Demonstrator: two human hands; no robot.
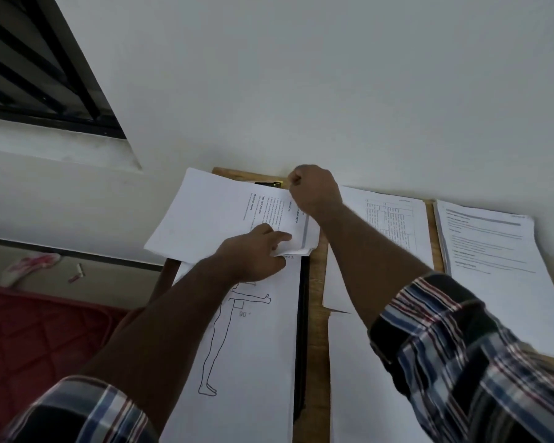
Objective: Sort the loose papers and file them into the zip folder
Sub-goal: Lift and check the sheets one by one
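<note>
Plaid sleeves (461, 362) frame your work: your left hand (256, 254) pinches the printed sheets' (211, 215) near corner, your right hand (314, 190) curls on their far edge. Square them over the black-edged zip folder (302, 314) on the table (317, 282), sliding evenly.

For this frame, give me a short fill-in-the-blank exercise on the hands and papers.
1. The left hand pinches a folded bundle of ____.
2. The sheet under the left forearm shows an outline figure and an angle marked ____ degrees.
3. The right hand is closed at the far edge of the table, next to the ____.

Missing: papers; 90; wall
</note>
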